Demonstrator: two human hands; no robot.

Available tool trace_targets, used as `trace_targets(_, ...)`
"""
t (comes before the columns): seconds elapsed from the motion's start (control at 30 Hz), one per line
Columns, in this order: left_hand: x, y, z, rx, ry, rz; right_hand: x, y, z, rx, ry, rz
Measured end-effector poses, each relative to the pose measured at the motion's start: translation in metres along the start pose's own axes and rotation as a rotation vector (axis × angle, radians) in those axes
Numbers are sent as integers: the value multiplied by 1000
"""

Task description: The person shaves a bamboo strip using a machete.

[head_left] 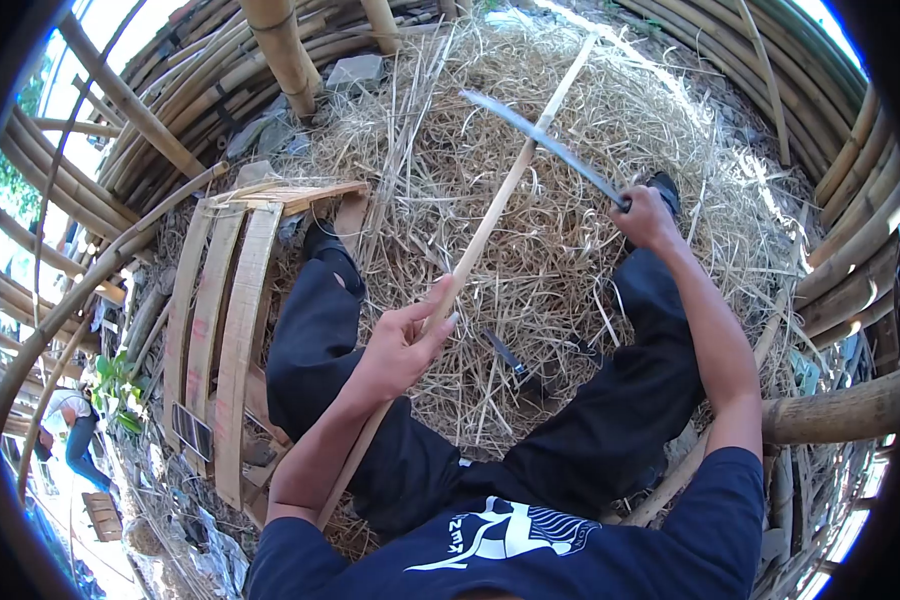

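My left hand (402,345) is closed around a long, pale bamboo strip (500,197), with the thumb and fingers pinching it. The strip runs from beside my left forearm up to the far side of the shavings. In my right hand (650,218) is the dark handle of a machete (560,152) with a long, narrow, slightly curved blade. Its blade crosses the upper part of the strip; whether the edge bites into the bamboo cannot be made out. Between my legs a second, smaller knife (506,352) lies on the shavings.
Dry bamboo shavings (410,215) cover the ground around my feet. A slatted wooden crate (232,350) stands by my left leg, with a phone-like dark rectangle (192,432) on it. Stacked bamboo poles (195,85) enclose the spot. Another person (78,430) is far off at the left.
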State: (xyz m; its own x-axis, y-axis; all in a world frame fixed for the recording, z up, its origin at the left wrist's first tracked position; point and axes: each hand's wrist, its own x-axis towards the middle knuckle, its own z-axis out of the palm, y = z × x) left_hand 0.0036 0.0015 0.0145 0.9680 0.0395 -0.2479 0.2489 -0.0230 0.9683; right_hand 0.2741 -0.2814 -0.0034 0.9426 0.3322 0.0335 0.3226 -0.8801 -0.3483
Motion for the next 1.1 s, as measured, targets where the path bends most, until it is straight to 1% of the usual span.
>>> trace_targets(0.03, 0, 0, -1, 24, -1, 20, -6, -4, -3, 30, -45, -67)
trace_targets(0.07, -1, 0, -1, 51, -1, 40, -8, -5, -2, 25, -52, -69)
trace_targets(0.13, -2, 3, 1, 49, -4, 40, -9, -7, 0, -92, 93, -308)
trace_targets(0.17, -4, 2, 2, 73, 3, 60, 2, -7, -2, -53, -5, -162)
trace_targets(0.2, -5, 2, 2, 99, 7, 81, 7, -4, -2, -52, -6, -158)
trace_targets(0.23, -5, 4, 2, 101, 4, 87, 13, -1, -4, -1, 2, -39)
trace_targets(0.27, -6, 7, 1, 75, 0, 51, 16, 4, -5, 51, 13, 81)
trace_targets(0.3, -7, 8, 1, 49, -4, 12, 14, 4, 0, -27, 125, 9)
trace_targets(0.33, -6, 9, 0, 49, -5, 18, 13, 4, 0, -29, 131, 7)
trace_targets(0.4, -7, 8, 1, 20, 15, 41, 5, 0, 2, 43, 26, -42)
trace_targets(0.43, -9, 7, 3, 16, 14, 30, 0, 0, 3, 6, 86, -165)
trace_targets(0.47, -9, 7, 3, 13, -1, 25, -1, -4, -2, 9, 81, -163)
trace_targets(0.53, -10, 6, 2, 11, -14, 17, 5, -11, -14, -63, -47, -54)
trace_targets(0.57, -10, 3, 1, 67, -10, 31, 9, -7, -13, -61, 18, -9)
trace_targets(0.6, -8, 1, 1, 123, -10, 52, 10, -1, -7, -64, 22, -5)
trace_targets(0.67, -8, -1, -1, 84, -31, 38, 14, 10, 3, -86, 135, 22)
trace_targets(0.7, -6, 1, -1, 65, -38, 32, 14, 8, 2, 29, -10, 91)
trace_targets(0.73, -5, 5, -1, 45, -44, 26, 11, 8, 2, 26, -8, 90)
trace_targets(0.8, -12, 14, 0, -16, -45, -36, 0, 6, 11, -64, 164, -257)
trace_targets(0.83, -12, 17, 3, 0, -31, -28, -1, 1, 5, -79, 134, -311)
trace_targets(0.87, -12, 16, 2, -2, -27, -31, 6, -1, 2, -78, 130, -314)
trace_targets(0.93, -13, 11, 2, 27, -18, -17, 18, 1, -5, 25, 10, 115)
trace_targets(0.97, -12, 10, 2, 29, -23, -7, 21, 8, -1, -50, 72, 67)
trace_targets(1.0, -13, 9, 2, 79, -20, -9, 19, 6, -2, -51, 82, 67)
trace_targets(1.07, -7, 10, 0, 126, -18, 0, 9, -1, 1, -1, 55, -27)
trace_targets(1.1, -8, 10, -1, 99, -16, 10, 1, -2, 7, -53, 185, -214)
